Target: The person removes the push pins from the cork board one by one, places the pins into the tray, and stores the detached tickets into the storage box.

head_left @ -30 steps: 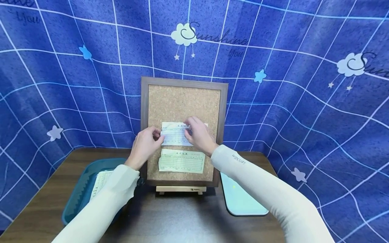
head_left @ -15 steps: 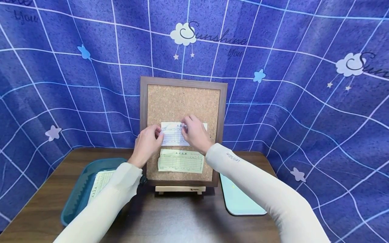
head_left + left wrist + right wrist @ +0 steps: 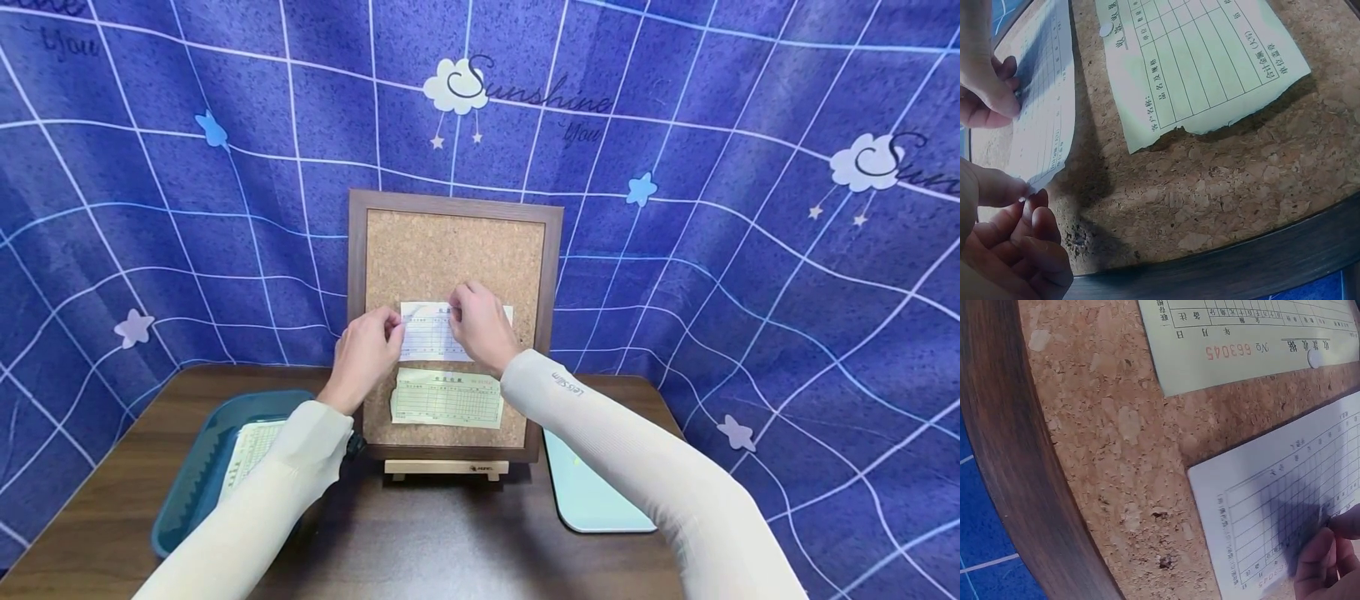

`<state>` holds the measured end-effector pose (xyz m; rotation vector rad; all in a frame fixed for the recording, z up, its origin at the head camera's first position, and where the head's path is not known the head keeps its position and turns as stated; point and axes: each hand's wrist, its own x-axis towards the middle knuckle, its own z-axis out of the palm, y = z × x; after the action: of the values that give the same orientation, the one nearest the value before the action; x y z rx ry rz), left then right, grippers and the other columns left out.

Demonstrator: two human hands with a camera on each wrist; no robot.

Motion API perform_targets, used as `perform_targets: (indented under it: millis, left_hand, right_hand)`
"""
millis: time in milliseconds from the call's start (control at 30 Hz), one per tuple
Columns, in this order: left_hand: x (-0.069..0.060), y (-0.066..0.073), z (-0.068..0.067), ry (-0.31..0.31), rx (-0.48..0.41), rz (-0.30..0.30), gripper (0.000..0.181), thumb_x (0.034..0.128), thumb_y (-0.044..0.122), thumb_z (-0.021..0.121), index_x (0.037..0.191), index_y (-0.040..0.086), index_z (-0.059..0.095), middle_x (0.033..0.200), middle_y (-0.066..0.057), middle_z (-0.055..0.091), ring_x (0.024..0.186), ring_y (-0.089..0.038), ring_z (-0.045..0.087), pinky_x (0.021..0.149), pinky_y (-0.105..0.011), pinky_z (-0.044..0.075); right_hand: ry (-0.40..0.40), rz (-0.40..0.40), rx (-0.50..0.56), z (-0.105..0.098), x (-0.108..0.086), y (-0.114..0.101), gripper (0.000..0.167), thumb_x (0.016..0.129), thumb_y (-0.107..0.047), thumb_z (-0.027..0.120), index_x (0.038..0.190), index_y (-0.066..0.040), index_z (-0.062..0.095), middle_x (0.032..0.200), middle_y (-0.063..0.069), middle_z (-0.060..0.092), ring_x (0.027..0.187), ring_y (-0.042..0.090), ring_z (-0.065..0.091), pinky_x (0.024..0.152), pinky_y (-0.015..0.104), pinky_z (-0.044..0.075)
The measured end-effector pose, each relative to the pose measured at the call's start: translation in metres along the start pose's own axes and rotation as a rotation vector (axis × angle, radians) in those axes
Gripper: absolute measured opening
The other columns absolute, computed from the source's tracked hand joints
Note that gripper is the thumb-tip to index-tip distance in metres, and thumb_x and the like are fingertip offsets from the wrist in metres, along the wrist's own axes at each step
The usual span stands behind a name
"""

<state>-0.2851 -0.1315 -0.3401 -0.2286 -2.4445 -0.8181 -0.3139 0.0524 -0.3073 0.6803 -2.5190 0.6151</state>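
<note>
A white receipt slip (image 3: pixel 425 340) lies against the cork board (image 3: pixel 450 254), above a green receipt slip (image 3: pixel 447 400). My left hand (image 3: pixel 363 354) pinches the white slip's left edge between thumb and fingers, as the left wrist view shows. My right hand (image 3: pixel 483 327) is at the white slip's upper middle, thumb and fingertips together. Between them in the right wrist view is a tiny shiny pin (image 3: pixel 1323 514), mostly hidden by the fingers. A round white thumbtack (image 3: pixel 1315 359) sits at the green slip's top edge; the green slip's left edge is torn.
The brown-framed board stands on a small wooden easel (image 3: pixel 446 468) on the dark table (image 3: pixel 420 542). At left is a teal tray (image 3: pixel 176 492) holding more paper slips (image 3: pixel 247 450). A pale mint flat board (image 3: pixel 600 500) lies at right. A blue patterned curtain (image 3: pixel 300 100) hangs behind.
My right hand has shifted slightly left along the white slip, and its fingertips have drawn together. My left fingers have closed more on the slip's left edge.
</note>
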Motion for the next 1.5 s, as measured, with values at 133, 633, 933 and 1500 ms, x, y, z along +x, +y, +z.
perform_targets:
  millis: [133, 633, 933, 1500]
  left_hand:
    - [0.0, 0.0, -0.001, 0.0, -0.004, 0.005, 0.012, 0.0902, 0.016, 0.057, 0.091, 0.008, 0.064, 0.079, -0.006, 0.062, 0.071, -0.026, 0.058, 0.061, -0.044, 0.044]
    - [0.0, 0.001, 0.0, 0.01, 0.004, 0.016, 0.011, 0.09, 0.018, 0.056, 0.086, 0.01, 0.063, 0.071, -0.003, 0.059, 0.065, -0.025, 0.056, 0.056, -0.044, 0.042]
    - [-0.001, 0.004, 0.001, 0.002, 0.0, 0.007, 0.015, 0.0943, 0.021, 0.052, 0.09, 0.009, 0.06, 0.075, -0.008, 0.062, 0.071, -0.03, 0.06, 0.061, -0.047, 0.043]
    - [-0.003, 0.001, 0.002, 0.014, 0.015, -0.021, 0.016, 0.0947, 0.022, 0.049, 0.089, 0.01, 0.058, 0.081, -0.01, 0.064, 0.077, -0.034, 0.062, 0.064, -0.049, 0.044]
  right_hand:
    - [0.01, 0.01, -0.033, 0.0, 0.001, -0.002, 0.004, 0.088, -0.007, 0.061, 0.092, -0.007, 0.063, 0.089, -0.002, 0.054, 0.078, 0.011, 0.054, 0.07, 0.019, 0.045]
    - [0.04, 0.051, -0.123, 0.004, 0.005, -0.008, 0.005, 0.08, -0.007, 0.067, 0.083, -0.007, 0.064, 0.082, 0.0, 0.056, 0.079, 0.018, 0.057, 0.073, 0.028, 0.047]
    - [0.099, -0.008, -0.107, 0.007, 0.004, -0.003, 0.007, 0.078, -0.005, 0.065, 0.079, -0.008, 0.059, 0.08, 0.0, 0.054, 0.072, 0.016, 0.055, 0.066, 0.025, 0.047]
    - [0.149, -0.137, -0.049, 0.009, -0.004, 0.008, 0.011, 0.079, -0.006, 0.068, 0.08, -0.011, 0.058, 0.083, -0.004, 0.052, 0.073, 0.01, 0.051, 0.068, 0.02, 0.043]
